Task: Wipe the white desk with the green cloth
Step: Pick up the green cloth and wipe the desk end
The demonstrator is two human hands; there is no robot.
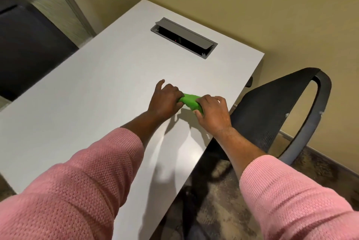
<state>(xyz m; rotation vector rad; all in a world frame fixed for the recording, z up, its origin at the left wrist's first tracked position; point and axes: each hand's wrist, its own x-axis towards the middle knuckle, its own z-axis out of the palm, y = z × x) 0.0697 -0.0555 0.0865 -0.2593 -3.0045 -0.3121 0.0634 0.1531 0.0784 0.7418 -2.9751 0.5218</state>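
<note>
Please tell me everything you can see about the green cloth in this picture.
The green cloth is bright green, soft-looking fabric, bunched into a small elongated wad, so its full size and shape are hidden. It lies on the white desk, near the desk's right edge, on the side where the black chair stands. Both hands grip it: the left hand covers its left end, the right hand its right end. Only the middle part shows between them.

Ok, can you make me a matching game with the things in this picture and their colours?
Things:
1. cloth
2. desk
3. chair
4. sleeve

Colours:
A. black
B. pink
C. green
D. white

Pairs: 1-C, 2-D, 3-A, 4-B
</note>
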